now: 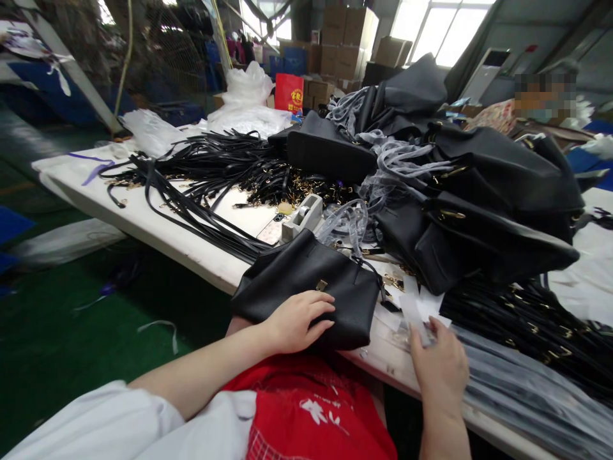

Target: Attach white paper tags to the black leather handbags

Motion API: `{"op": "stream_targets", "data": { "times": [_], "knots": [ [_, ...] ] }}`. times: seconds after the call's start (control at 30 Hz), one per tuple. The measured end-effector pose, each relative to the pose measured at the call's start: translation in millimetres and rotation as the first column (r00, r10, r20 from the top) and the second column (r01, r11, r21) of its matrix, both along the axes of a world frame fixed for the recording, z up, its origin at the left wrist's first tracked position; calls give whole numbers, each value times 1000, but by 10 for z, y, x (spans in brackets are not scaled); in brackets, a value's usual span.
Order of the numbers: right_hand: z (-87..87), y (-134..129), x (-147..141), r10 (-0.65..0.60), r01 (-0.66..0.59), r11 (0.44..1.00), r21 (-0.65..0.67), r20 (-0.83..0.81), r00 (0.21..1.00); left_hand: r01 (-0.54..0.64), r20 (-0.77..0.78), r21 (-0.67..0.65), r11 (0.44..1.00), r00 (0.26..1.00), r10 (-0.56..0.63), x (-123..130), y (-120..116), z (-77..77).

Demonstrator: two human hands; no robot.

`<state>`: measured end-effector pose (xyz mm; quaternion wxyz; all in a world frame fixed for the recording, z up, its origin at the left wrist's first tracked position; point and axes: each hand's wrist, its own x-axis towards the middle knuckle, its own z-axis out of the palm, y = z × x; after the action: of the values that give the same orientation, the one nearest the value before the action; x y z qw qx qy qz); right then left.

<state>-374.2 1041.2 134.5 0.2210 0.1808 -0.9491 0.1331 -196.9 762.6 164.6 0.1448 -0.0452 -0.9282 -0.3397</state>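
A black handbag (282, 281) with a small gold clasp (321, 285) lies at the table's front edge, partly over my lap. My left hand (304, 321) rests flat on its front just below the clasp, fingers stretched out. To the right, my right hand (439, 358) is at the table edge, thumb and fingers around a translucent white strip (412, 313). Some white paper pieces (433, 305) lie behind that strip. A thin black cord with a black tag (390, 306) hangs at the bag's right side.
Black straps with gold hooks (205, 166) cover the table's left. A tape dispenser (302, 217) stands behind the bag. Black bags (507, 172) with wrapped handles are piled at right, near more straps (522, 319). Another person (546, 96) is at the far right.
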Motion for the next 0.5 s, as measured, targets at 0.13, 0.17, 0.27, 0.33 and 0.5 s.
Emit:
{"op": "stream_targets", "data": {
  "times": [0.13,0.17,0.27,0.33,0.5],
  "knots": [
    [-15,-192,50,310,-307,950,57,-70,948,-2,15,-16,1000,1000,2,0,16,6],
    [-47,-229,52,372,-369,925,93,-20,928,-2,15,-19,1000,1000,2,-1,21,11],
    [-164,-278,19,405,-407,906,119,35,913,6,1,-15,1000,1000,-6,1,32,32],
    [-209,-257,-21,393,-394,915,88,20,919,12,-9,-8,1000,1000,-12,6,35,43],
    [-79,-142,-50,345,-355,927,-121,-101,933,-2,-7,1,1000,1000,2,17,42,34]
  ]
}}
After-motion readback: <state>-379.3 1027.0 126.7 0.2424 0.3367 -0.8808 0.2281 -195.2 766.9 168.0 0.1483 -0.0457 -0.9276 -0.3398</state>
